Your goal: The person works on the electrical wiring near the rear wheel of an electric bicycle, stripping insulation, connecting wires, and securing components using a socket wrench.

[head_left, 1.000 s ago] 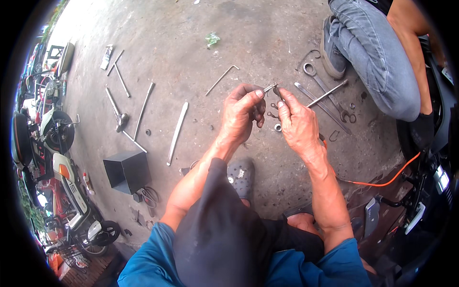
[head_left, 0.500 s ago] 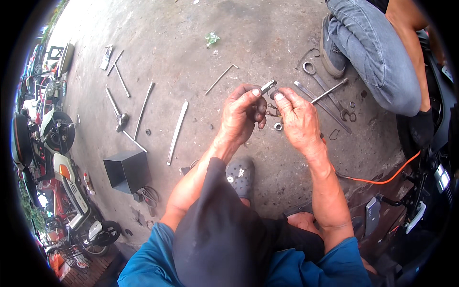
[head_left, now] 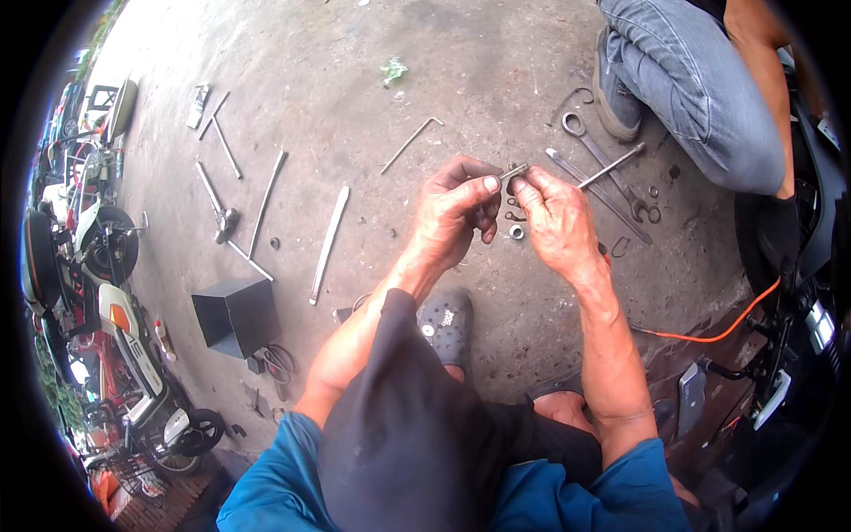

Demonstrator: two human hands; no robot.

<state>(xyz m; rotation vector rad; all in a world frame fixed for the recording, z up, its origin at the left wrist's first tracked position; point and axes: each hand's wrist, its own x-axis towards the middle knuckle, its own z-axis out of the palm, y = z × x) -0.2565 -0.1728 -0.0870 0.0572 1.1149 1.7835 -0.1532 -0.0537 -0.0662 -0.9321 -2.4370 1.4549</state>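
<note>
Over the concrete floor my left hand pinches a small, narrow metal part between thumb and fingers. My right hand meets it from the other side, its thumb and fingertips pressed together at the part's end. A dark bit shows between the two hands; what exactly the right fingers grip is hidden. Just below the fingertips, a metal ring-like nut lies on the ground beside a few small dark pieces. Close to my right hand lie a thin metal rod, a large wrench and a long flat bar.
At left lie a ratchet, a tyre lever, several rods and an open black box. An L-shaped key lies ahead. A person in jeans crouches at upper right. An orange cable runs toward a motorbike.
The metal part has turned from pointing up and away to lying flatter toward my right hand. My right fingertips have closed in on it. The person's knee has shifted slightly.
</note>
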